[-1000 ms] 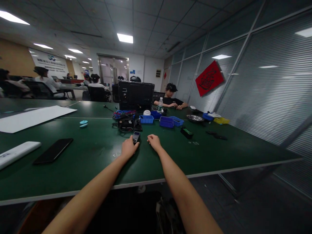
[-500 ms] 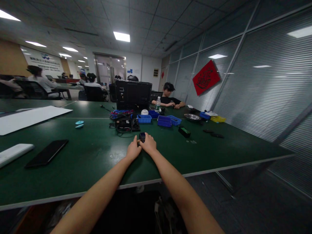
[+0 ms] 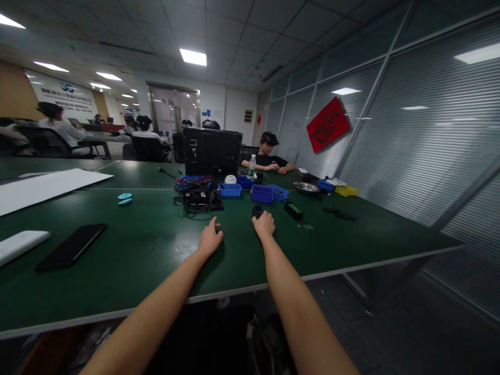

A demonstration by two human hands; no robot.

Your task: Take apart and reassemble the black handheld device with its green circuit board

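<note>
My right hand (image 3: pixel 264 224) grips a small black boxy object (image 3: pixel 257 211) low over the green table. Its far end shows past the fingers, while the hand covers the rest, and its kind is unclear. To its left, my left hand (image 3: pixel 211 237) holds nothing, thumb and fingers apart, close to the tabletop. A long black box with a green top (image 3: pixel 294 210) lies just right of my right hand. Beyond both hands, a black device with cables (image 3: pixel 196 199) and a blue tray (image 3: pixel 230 190) sit on the table.
A black phone-like slab (image 3: pixel 72 246) and a white bar (image 3: pixel 22 246) lie at left, near a light-blue case (image 3: pixel 125 198). A monitor (image 3: pixel 213 151), baseball (image 3: pixel 230 179) and bottle (image 3: pixel 251 166) stand farther back. A person (image 3: pixel 269 156) sits across. A metal dish (image 3: pixel 307 187) is right.
My hands were together around the small black object. Now my right hand has carried it to the right, and my left hand has let go and stands apart.
</note>
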